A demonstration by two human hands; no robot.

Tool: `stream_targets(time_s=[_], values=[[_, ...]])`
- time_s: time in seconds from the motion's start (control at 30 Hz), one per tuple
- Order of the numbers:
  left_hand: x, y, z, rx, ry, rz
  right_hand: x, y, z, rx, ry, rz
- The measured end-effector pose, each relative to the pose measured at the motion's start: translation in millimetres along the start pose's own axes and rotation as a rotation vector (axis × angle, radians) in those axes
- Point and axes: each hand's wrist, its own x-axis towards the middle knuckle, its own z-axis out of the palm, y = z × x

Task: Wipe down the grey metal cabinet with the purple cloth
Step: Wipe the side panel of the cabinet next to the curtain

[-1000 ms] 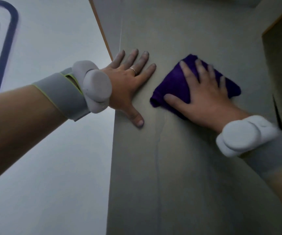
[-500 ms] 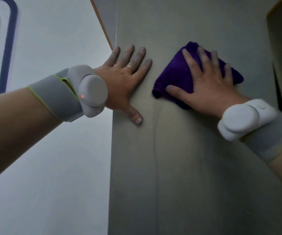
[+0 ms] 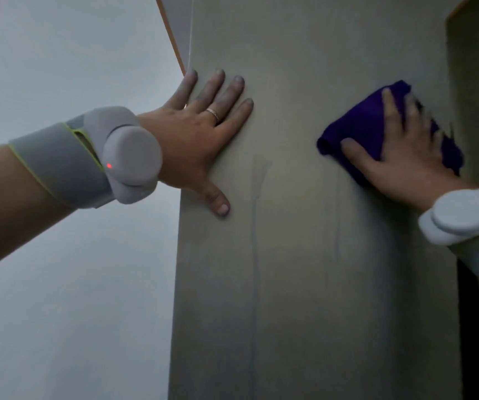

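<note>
Fingers [image 3: 391, 111] of the right hand [image 3: 399, 157] lie straight, pressing a bunched purple cloth [image 3: 359, 131] on the smooth grey cabinet [image 3: 290, 255]; left hand [image 3: 197, 137] rests flat, spread, near its edge

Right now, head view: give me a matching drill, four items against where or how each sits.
Items:
1. left hand
2. right hand
3. purple cloth
4. ring

States:
A. pinned flat against the cabinet panel
B. on a finger of the left hand
C. spread bare on the cabinet's left edge
D. pressing on the cloth, fingers straight

Pairs: 1-C, 2-D, 3-A, 4-B
</note>
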Motion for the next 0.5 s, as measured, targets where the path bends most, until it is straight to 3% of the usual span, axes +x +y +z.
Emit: stream_targets(time_s=[0.23, 0.5], values=[[-1, 6, -7, 0.015, -0.028, -0.012, -38, -99, 37, -0.074, 0.032, -0.331], [-15, 18, -3, 0.048, -0.086, -0.015, -43, -96, 39, -0.075, 0.057, -0.348]])
